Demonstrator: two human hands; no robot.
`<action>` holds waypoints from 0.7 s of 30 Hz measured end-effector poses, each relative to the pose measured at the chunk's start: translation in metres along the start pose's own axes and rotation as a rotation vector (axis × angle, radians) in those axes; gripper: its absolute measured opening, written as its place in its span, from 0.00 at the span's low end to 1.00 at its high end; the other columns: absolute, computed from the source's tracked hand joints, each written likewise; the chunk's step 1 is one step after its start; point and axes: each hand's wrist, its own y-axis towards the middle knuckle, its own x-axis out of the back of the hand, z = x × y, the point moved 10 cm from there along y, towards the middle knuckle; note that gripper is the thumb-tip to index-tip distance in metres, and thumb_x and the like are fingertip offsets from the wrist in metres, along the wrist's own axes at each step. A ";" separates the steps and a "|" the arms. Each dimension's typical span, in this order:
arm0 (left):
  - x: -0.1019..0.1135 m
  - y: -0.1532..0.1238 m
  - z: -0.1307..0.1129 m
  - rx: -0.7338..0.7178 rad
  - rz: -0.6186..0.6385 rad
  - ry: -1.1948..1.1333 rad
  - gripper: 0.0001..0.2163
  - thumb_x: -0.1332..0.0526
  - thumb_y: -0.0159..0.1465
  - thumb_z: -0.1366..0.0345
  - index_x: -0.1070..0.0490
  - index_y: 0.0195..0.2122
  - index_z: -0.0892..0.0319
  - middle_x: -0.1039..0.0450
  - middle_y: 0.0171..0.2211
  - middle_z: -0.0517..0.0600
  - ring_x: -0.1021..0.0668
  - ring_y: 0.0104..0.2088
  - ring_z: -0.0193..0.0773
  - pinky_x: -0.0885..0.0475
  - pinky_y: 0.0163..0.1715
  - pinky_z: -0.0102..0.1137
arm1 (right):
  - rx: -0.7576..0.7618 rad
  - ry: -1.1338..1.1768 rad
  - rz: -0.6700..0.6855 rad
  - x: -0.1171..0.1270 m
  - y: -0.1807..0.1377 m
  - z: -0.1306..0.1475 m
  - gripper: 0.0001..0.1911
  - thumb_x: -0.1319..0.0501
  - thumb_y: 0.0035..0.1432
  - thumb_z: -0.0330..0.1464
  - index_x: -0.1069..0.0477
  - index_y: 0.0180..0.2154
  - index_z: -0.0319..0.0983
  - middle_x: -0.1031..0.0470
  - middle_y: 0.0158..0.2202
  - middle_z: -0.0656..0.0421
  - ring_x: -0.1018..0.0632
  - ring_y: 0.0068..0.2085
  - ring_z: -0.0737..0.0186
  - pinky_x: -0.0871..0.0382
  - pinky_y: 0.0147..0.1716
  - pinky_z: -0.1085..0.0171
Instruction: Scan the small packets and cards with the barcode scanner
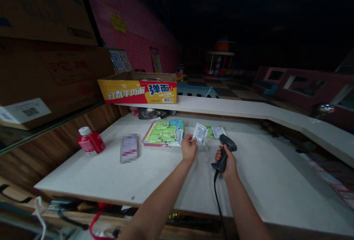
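My left hand (pixel 189 147) pinches a small silver-white packet (pixel 200 133) by its lower left edge, with the printed face turned up. In my right hand (pixel 229 161) is a black handheld barcode scanner (pixel 223 153), its head tilted up and to the left beside the packet; a cable runs down from its handle. Left of my left hand lies a pile of green, blue and silver packets (pixel 166 132). Just behind the held packet, a green packet (pixel 210 133) and another silver packet (pixel 219 132) rest on the white counter (pixel 155 177).
A red bottle (pixel 91 142) with a white cap and a blurred-out box-like item (pixel 129 147) stand at left. An open yellow-and-red carton (pixel 138 91) sits on the raised ledge (pixel 229 106). Brown cardboard boxes (pixel 49 66) are stacked far left. An open drawer (pixel 83 218) lies below the counter.
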 end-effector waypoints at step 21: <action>0.115 0.067 -0.071 -0.118 -0.163 1.164 0.14 0.42 0.62 0.64 0.27 0.47 0.62 0.28 0.46 0.61 0.26 0.49 0.51 0.33 0.49 0.40 | -0.035 0.033 -0.004 0.000 0.003 -0.005 0.19 0.27 0.42 0.39 0.31 0.32 0.37 0.34 0.18 0.67 0.33 0.17 0.73 0.38 0.14 0.75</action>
